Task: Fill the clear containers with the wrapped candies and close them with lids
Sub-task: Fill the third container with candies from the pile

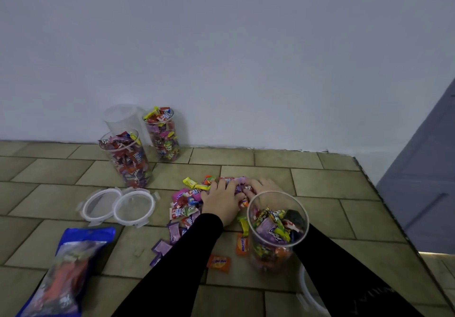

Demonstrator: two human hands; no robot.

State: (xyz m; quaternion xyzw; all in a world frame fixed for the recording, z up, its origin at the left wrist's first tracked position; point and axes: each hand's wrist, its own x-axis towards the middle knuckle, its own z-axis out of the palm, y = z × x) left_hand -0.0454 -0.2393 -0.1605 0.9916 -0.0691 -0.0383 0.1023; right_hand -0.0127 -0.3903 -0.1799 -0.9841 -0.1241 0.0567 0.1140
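Fingers of left hand (pixel 220 199) and right hand (pixel 263 186) curled together over the loose candy pile (pixel 194 198); whether clamped, cannot tell. Part-filled open container (pixel 275 230) at 5 o'clock; two lids (pixel 118 206) at 9 o'clock.

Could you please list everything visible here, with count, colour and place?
Full containers: two, clear, packed with mixed candies, far left near the wall, no lids on.
Empty container: one, clear, behind those two.
Near container: one, clear, partly filled, front right.
Lids: two, clear round, side by side on the table, left of centre.
Third lid: one, white-edged, partly visible at the bottom right.
Loose candies: many, pink, purple, yellow, orange, heaped mid-table.
Candy bag: one, blue and clear, bottom left.
Table: one, tan tile pattern.
Left hand: black sleeve, on the candy heap.
Right hand: black sleeve, on the heap behind the near container.
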